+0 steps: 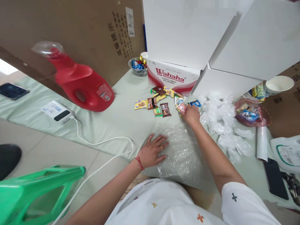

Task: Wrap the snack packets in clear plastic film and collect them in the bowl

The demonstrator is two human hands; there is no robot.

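Note:
My left hand (153, 151) lies flat with its fingers spread, at the left edge of a clear plastic sheet (180, 153). My right hand (192, 115) reaches to the right end of a group of small wrapped snacks, its fingers closed on a pink snack packet (182, 108); the fingertips are partly hidden. Beside that hand lies a blue packet (195, 103). Further left are a brown cocoa packet (165, 110), a yellow packet (141, 104) and several others, some overlapping.
Crumpled clear plastic bags (217, 115) lie right of my right hand. Beyond the snacks stands a Wahaha box (173, 76). A red jug (82, 81) and a white cable (105, 140) are left; a pink dish (266, 122), a film roll (262, 143) and a phone (276, 178) are right.

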